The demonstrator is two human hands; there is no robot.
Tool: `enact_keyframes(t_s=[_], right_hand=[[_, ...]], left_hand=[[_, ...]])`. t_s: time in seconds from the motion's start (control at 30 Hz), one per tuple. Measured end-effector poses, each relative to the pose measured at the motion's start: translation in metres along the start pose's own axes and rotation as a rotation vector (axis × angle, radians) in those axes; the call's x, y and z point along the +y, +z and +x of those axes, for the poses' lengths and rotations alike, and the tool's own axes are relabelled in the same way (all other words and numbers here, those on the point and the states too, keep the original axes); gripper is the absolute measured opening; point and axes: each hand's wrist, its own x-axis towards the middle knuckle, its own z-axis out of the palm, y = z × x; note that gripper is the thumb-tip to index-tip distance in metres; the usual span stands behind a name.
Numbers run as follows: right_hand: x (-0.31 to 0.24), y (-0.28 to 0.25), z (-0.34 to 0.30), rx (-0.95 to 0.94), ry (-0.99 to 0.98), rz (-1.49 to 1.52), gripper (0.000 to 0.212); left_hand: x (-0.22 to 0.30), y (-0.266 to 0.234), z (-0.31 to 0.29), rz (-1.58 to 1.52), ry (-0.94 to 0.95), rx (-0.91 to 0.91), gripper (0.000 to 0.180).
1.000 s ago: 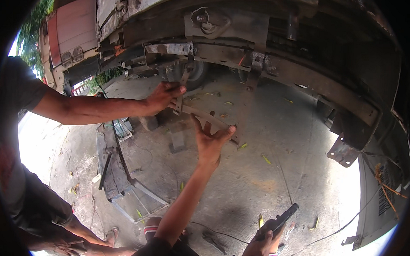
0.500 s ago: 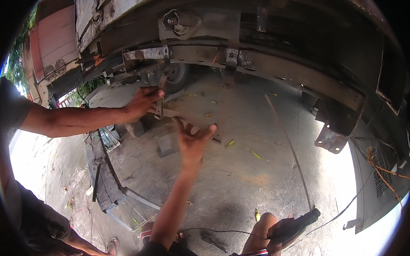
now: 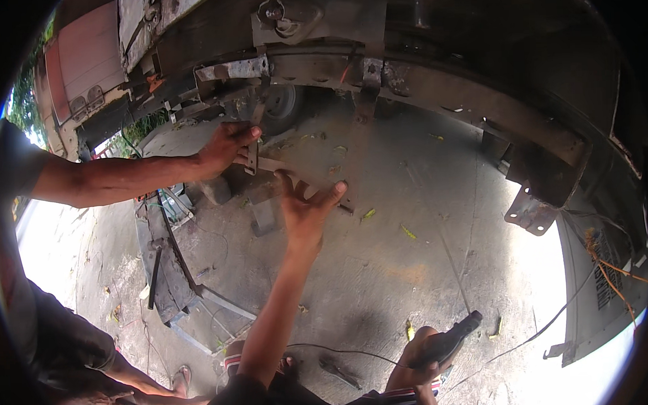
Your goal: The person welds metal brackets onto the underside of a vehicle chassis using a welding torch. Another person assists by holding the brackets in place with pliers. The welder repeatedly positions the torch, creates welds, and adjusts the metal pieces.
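Note:
My left hand (image 3: 304, 216) reaches up in the middle and grips a flat metal bar (image 3: 271, 163), thumb to the right and fingers partly hidden by the bar. This bar runs crosswise below two upright metal straps, the left strap (image 3: 252, 159) and the right strap (image 3: 364, 119), under a vehicle's rusty beam (image 3: 463, 98). A co-worker's hand (image 3: 229, 145) holds the left strap by the bar's left end. Low on the right, my right hand (image 3: 424, 374) is closed around a black welding electrode holder (image 3: 450, 341). A long thin rod (image 3: 451, 259) points up and away from it.
A co-worker stands at the left, the other hand (image 3: 106, 404) low. A bent metal frame (image 3: 171, 279) with a hammer-like tool (image 3: 155, 273) lies on the concrete. A perforated bracket (image 3: 531, 211) hangs at the right. A cable (image 3: 336, 348) crosses the floor.
My right hand has shifted left and slightly up with the electrode holder, and the rod has swung left. My left hand and the co-worker's hand stay at the metal pieces.

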Motion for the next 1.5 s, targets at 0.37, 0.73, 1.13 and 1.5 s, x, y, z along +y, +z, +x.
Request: enact_keyframes(t_s=[0.37, 0.73, 1.13, 1.5], right_hand=[[0.284, -0.129, -0.063, 0.591, 0.994, -0.336, 0.049], [0.204, -0.165, -0.194, -1.52, 0.632, -1.597, 0.081], [0.163, -0.133, -0.169, -1.745, 0.61, -1.581, 0.054], [0.083, -0.107, -0.063, -0.764, 1.568, -0.393, 0.018]], left_hand=[[-0.009, -0.003, 0.008, 0.134, 0.019, 0.031, 0.069], [-0.009, -0.011, 0.008, 0.144, 0.062, -0.086, 0.049], [-0.002, -0.002, 0.001, 0.089, 0.013, 0.017, 0.081], [-0.001, 0.0, -0.001, 0.07, 0.013, 0.046, 0.083]])
